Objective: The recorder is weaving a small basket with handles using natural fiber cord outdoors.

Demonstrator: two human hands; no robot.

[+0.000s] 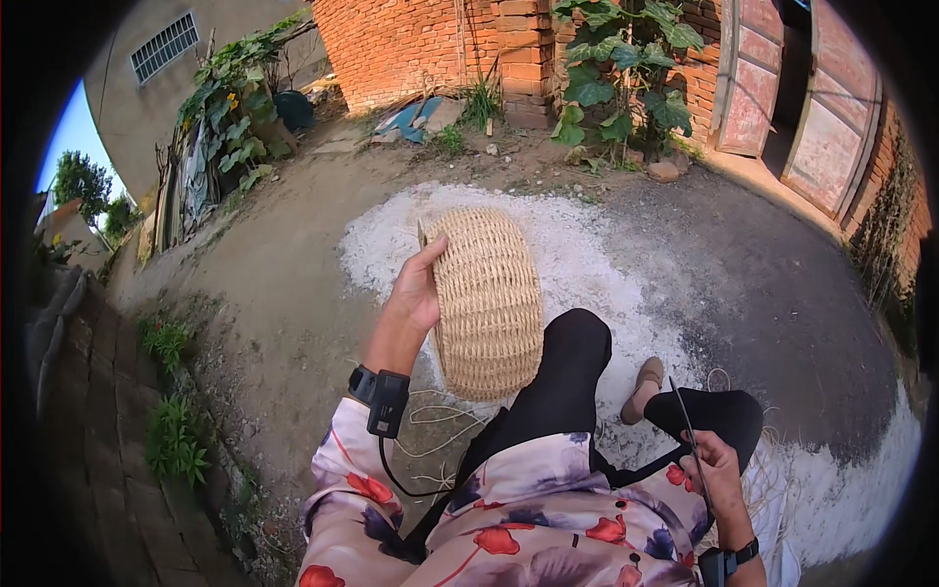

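A woven straw basket (489, 308), tan with banded rows, is tipped on its side above my lap, its wall toward me. My left hand (416, 289) is closed on its left edge, the thumb lying on the weave and the other fingers hidden behind. Down at the right, by my right knee, my right hand (719, 474) grips a thin dark pointed rod (688, 419) that stands up out of the fist, apart from the basket. Whether the rod is an awl or a long needle I cannot tell.
Loose pale cords (430, 437) trail on the ground below the basket, and more strands (778, 479) lie right of my right hand. White powdery ground (577, 254) spreads ahead. Climbing plants (626, 68), a brick wall (411, 49) and a metal door (831, 108) stand beyond.
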